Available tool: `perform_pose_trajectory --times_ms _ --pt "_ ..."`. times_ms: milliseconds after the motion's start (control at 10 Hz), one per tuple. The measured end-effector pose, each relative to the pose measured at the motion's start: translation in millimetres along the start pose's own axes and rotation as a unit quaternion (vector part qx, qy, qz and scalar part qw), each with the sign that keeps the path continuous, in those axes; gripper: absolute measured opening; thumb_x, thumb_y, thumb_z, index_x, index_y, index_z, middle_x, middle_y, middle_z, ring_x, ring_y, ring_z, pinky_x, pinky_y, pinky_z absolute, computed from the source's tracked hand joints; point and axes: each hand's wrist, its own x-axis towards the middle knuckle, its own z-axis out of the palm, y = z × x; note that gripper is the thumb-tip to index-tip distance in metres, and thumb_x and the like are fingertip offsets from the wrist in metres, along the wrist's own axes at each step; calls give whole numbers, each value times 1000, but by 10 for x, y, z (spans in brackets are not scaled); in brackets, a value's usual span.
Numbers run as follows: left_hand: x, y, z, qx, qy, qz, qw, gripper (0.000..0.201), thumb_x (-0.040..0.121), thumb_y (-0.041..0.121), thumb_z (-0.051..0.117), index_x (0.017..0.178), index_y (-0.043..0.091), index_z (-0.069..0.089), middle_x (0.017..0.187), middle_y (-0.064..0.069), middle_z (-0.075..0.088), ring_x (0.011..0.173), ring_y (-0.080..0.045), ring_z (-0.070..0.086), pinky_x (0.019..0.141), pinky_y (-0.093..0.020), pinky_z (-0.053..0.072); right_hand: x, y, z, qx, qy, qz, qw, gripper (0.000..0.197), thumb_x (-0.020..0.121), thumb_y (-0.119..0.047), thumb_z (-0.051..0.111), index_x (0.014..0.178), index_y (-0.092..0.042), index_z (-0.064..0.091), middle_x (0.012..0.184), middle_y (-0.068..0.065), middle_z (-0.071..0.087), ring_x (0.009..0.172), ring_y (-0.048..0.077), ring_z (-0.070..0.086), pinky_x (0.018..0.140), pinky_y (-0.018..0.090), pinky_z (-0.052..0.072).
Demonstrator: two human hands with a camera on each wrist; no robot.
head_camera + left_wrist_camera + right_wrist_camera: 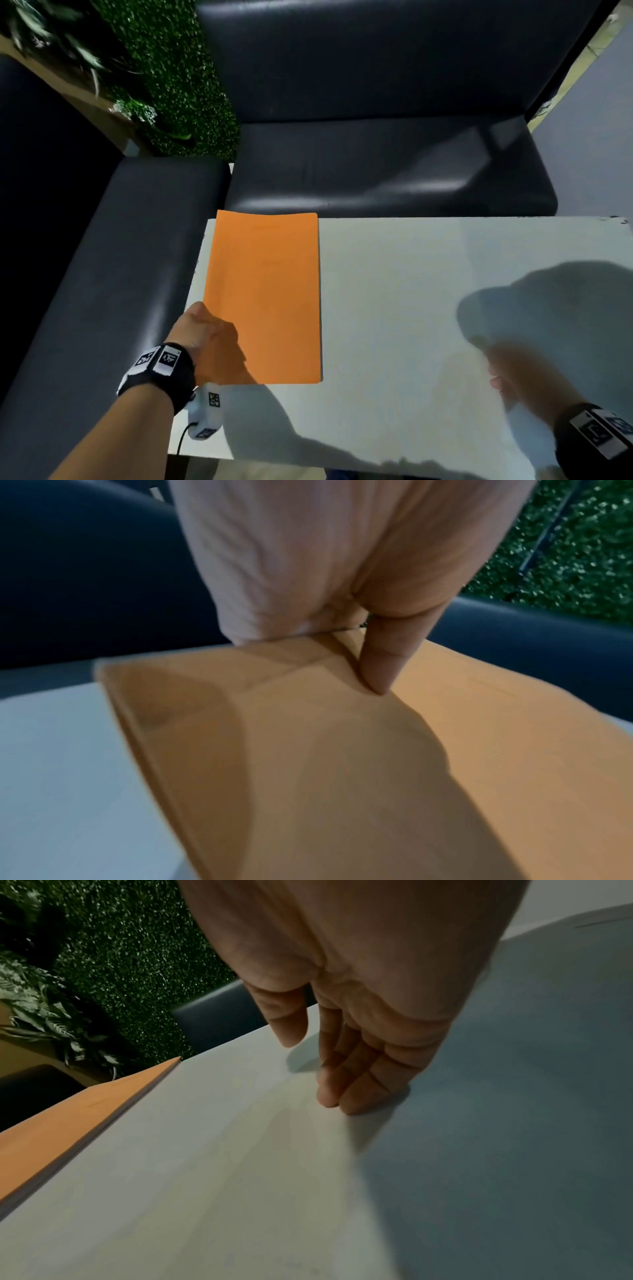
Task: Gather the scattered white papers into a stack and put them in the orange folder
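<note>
The orange folder (263, 294) lies closed and flat on the left part of the white table (411, 291). My left hand (205, 335) grips its near-left edge. In the left wrist view the thumb (380, 674) presses on top of the folder (342, 777), which bulges there, and the other fingers are hidden beneath the edge. My right hand (513, 377), motion-blurred, hovers low over the table's right side. In the right wrist view its fingers (346, 1091) are straight and touch the bare tabletop (240, 1177), away from the folder (68, 1118). No loose white papers show.
A dark leather seat (376, 164) runs along the table's far edge and another (102, 274) along its left edge. A green hedge wall with plants (171, 68) stands at the back left. Grey floor (599, 137) shows at the right.
</note>
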Motion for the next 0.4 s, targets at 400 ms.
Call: perform_pose_trajectory --times_ms 400 --pt "-329 39 334 344 162 65 922 31 97 29 50 121 11 49 125 -18 53 116 -41 52 91 -48 46 6 285 -89 -180 19 -48 982 22 88 -13 65 79 -30 55 78 5 68 76 31 67 72 35 48"
